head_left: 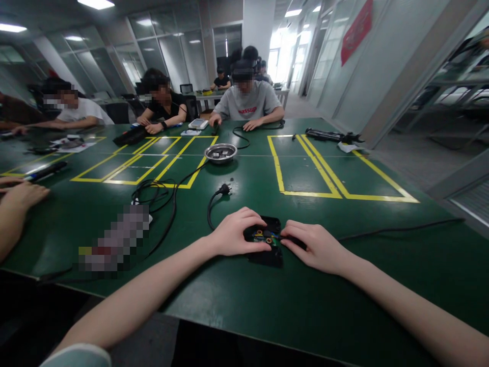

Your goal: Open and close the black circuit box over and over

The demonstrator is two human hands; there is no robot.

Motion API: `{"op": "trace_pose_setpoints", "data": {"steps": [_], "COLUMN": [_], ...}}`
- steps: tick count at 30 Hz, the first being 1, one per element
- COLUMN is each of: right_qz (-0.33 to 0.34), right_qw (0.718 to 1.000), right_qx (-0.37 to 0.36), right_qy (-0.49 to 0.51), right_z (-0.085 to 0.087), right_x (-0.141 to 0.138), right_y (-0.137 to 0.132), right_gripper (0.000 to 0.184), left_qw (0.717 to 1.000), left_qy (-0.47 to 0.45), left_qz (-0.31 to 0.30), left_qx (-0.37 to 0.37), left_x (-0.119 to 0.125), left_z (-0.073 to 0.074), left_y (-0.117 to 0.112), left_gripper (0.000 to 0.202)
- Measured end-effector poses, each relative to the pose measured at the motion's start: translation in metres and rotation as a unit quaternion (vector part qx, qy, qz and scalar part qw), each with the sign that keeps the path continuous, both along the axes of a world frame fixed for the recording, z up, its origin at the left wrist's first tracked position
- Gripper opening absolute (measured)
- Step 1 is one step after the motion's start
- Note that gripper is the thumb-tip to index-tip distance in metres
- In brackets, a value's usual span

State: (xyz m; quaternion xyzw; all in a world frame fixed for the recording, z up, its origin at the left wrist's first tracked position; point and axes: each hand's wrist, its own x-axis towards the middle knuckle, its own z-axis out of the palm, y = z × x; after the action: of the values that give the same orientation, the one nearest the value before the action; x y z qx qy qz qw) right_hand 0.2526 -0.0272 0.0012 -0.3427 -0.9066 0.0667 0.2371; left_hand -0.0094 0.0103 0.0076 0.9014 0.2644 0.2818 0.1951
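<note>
Left hand, half open, clamps an open black plastic casing. Right hand pinches a black cable beside it.

At the near left shows the end of a pale grey-green sleeve, its fabric plain, finished with a lighter, almost whitish hem that curves round the arm. Beyond it the left forearm is bare and slender, narrowing evenly to a slim wrist. The right forearm is bare right to the picture's edge, broadening toward the near right. Both the left hand and right hand are ungloved, with slim fingers; the nails are too small to make out.
</note>
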Motion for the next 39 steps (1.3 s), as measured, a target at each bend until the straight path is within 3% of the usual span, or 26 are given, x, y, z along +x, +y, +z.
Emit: {"op": "trace_pose_setpoints", "data": {"steps": [2, 4, 11, 23, 27, 32, 39], "right_qz": [-0.001, -0.004, -0.028, -0.023, 0.007, 0.037, 0.006], "right_qw": [1.000, 1.000, 0.999, 0.997, 0.997, 0.999, 1.000], "right_qx": [0.004, 0.008, -0.005, 0.008, 0.024, -0.020, -0.008], "right_qy": [0.005, 0.012, 0.025, 0.068, 0.072, 0.017, -0.013], "right_z": [-0.001, -0.002, -0.006, -0.006, -0.006, -0.004, -0.006], "right_x": [0.001, 0.001, 0.001, 0.001, -0.003, -0.008, -0.015], "right_y": [0.000, 0.000, 0.000, -0.007, -0.016, -0.025, -0.027], "right_gripper": [0.017, 0.018, 0.022, 0.021, 0.019, 0.020, 0.015], "left_qw": [0.999, 0.997, 0.979, 0.968, 0.964, 0.965, 0.959], "left_qy": [-0.008, 0.041, 0.199, 0.222, 0.238, 0.253, 0.276], "left_qz": [0.027, 0.050, 0.036, 0.118, 0.103, 0.065, 0.060], "left_qx": [0.018, 0.031, 0.034, -0.018, -0.058, -0.038, -0.027], "left_x": [-0.005, -0.012, -0.022, -0.017, -0.018, -0.019, -0.022], "left_z": [0.004, 0.009, 0.012, 0.014, 0.019, 0.021, 0.015], "left_y": [0.001, 0.004, 0.009, 0.002, -0.003, -0.009, -0.014], "left_gripper": [0.034, 0.031, 0.044, 0.058, 0.062, 0.061, 0.053]}}
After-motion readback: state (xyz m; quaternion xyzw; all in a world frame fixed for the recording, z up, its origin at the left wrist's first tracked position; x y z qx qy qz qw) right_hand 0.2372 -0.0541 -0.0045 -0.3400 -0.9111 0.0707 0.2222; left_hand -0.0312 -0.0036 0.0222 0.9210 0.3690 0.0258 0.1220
